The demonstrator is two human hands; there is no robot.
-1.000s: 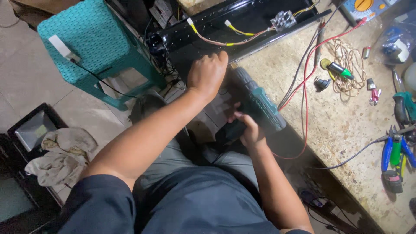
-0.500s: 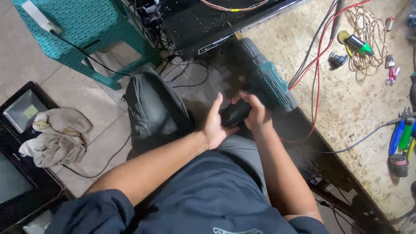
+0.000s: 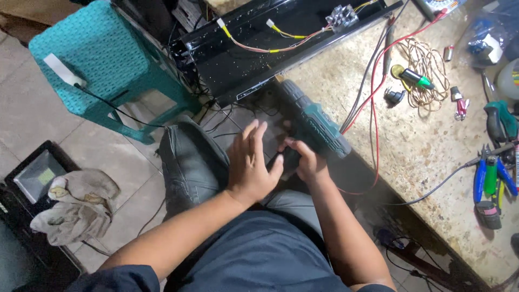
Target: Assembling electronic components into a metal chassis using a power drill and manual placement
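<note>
A teal and black cordless drill is held over my lap beside the stone workbench. My right hand grips its black handle base. My left hand is flat with fingers spread, its palm against the dark battery block at the bottom of the handle. The chuck end points up and away toward the long black metal housing with yellow wires.
A teal plastic stool stands on the tiled floor at left, with rags and a dark box below it. On the bench lie red wires, a coil of cord, pliers with blue and green grips and small parts.
My left hand came down from the drill's top to the battery at the handle base and now has its fingers spread. The view shifted slightly; the drill stays in my right hand.
</note>
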